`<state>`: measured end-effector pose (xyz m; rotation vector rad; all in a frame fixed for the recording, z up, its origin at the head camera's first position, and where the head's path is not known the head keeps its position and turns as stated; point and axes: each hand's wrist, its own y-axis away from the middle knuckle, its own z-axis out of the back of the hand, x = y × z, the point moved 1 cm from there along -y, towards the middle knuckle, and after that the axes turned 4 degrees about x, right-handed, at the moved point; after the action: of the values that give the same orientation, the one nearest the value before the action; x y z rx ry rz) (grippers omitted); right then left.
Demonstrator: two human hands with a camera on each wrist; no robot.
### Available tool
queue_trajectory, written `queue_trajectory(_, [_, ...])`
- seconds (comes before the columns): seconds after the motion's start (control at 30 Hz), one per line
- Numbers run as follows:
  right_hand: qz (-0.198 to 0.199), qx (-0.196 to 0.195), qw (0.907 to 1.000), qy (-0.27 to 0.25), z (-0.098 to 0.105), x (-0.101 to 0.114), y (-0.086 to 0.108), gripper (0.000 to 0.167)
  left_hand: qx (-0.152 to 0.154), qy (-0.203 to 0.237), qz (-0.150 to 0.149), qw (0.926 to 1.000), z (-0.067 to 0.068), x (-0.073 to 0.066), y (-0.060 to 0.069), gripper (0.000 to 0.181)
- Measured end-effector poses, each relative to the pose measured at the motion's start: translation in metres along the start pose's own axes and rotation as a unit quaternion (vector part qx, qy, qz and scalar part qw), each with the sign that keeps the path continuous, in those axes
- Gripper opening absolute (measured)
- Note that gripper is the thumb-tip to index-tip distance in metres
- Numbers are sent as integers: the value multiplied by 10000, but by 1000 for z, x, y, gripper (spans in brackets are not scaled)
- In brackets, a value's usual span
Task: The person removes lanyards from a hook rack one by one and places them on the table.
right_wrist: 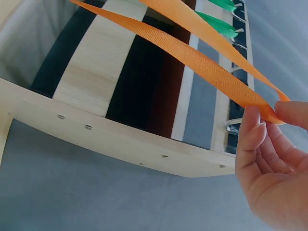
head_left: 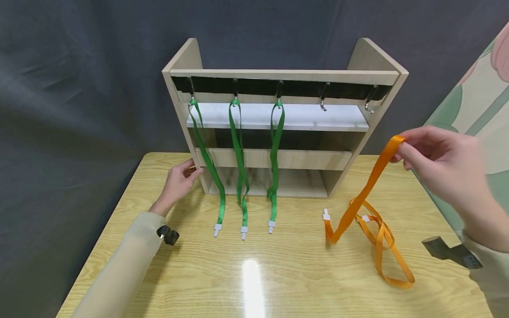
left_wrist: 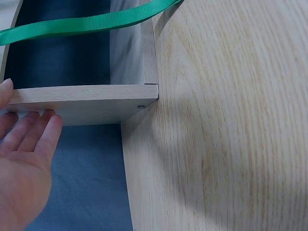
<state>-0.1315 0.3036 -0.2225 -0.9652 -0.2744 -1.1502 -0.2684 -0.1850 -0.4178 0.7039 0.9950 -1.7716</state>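
The left hand [head_left: 179, 179] [left_wrist: 26, 178] holds the left side panel of a wooden rack [left_wrist: 96, 92], thumb on one face and fingers on the other. Raised at the rack's right, the right hand [head_left: 449, 163] [right_wrist: 276, 168] pinches an orange lanyard [head_left: 375, 172] [right_wrist: 197, 60] between thumb and fingers. This strap hangs down leftward, its white clip [head_left: 326, 215] low near the tabletop. Green lanyards [head_left: 208, 161] [head_left: 239, 154] [head_left: 275, 154] hang from the three left hooks. The fourth hook [head_left: 323, 104] and fifth hook [head_left: 369, 107] hold nothing.
More orange lanyard [head_left: 399, 283] lies in loops on the wooden table [head_left: 199, 274], right of the rack, with a white clip [head_left: 366, 218] among it. Dark cloth [head_left: 270, 31] stands behind and at the left. A flower-patterned surface [head_left: 485, 106] is at the right.
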Motion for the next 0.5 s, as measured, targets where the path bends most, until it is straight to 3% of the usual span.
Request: queue_trajectory(0.5, [-509, 486, 9975, 83, -13, -20, 10, 9, -14, 26, -44, 10000, -1, 3, -1, 36])
